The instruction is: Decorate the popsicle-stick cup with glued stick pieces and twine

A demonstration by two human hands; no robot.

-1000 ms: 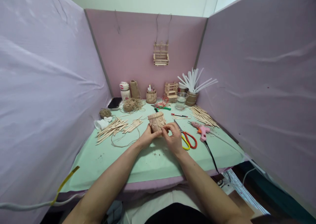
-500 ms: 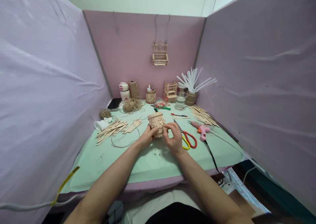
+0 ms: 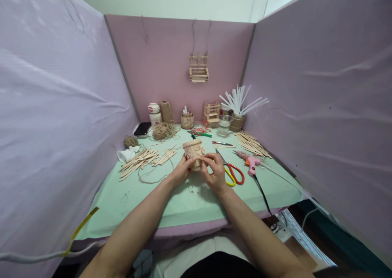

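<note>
A pale wooden cup [image 3: 193,148] with a raised rim and relief pieces on its side is held above the near middle of the table. My left hand [image 3: 183,169] wraps round its left side, thumb on the front. The fingers of my right hand [image 3: 214,172] are bent against the cup's right front, index finger and thumb touching its surface. Whether a small piece lies between them is too small to tell. Just right of my right hand lie scissors [image 3: 238,174] with red and yellow handles.
Wooden sticks lie left [image 3: 139,162] and right [image 3: 251,144]. A pink glue gun [image 3: 252,163] with a black cord is at the right. Twine [image 3: 164,131], a water cup [image 3: 224,125] and a pot of white sticks [image 3: 237,122] stand behind.
My right hand has shifted slightly left, its index finger and thumb now further across the cup's front. The cup and my left hand have hardly moved.
</note>
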